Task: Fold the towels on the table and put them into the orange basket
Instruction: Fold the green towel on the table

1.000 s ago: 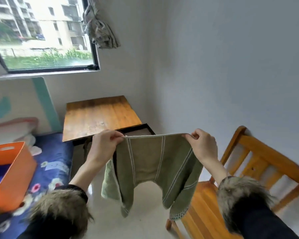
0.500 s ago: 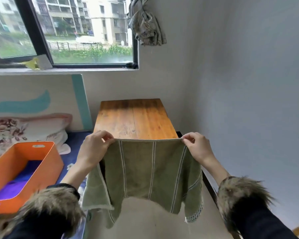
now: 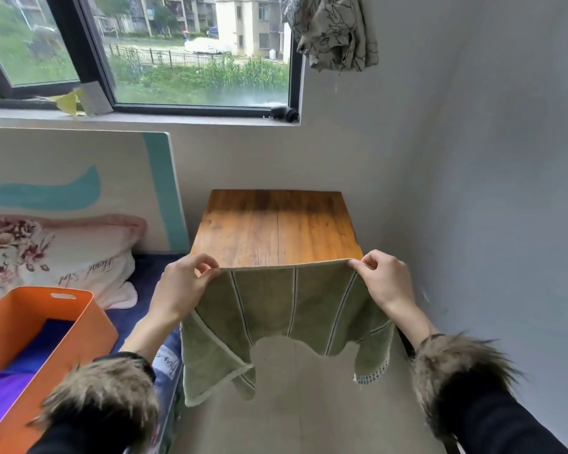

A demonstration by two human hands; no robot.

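Orange basket (image 3: 89, 317) — cropped bottom-left

Both hands' fingers (image 3: 207, 267) pinch the green towel (image 3: 276, 309) taut.

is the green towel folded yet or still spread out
Spread out. Left hand and right hand pinch the green towel's top corners; it hangs open in the air.

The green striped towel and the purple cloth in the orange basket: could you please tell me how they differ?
The green striped towel hangs in the air, pinched at its top corners by the left hand and right hand; the purple cloth lies flat inside the orange plastic basket. The towel has pale stripes; the cloth looks plain. The towel shows nearly whole; the cloth is partly hidden by the basket's wall. Both are soft fabric.
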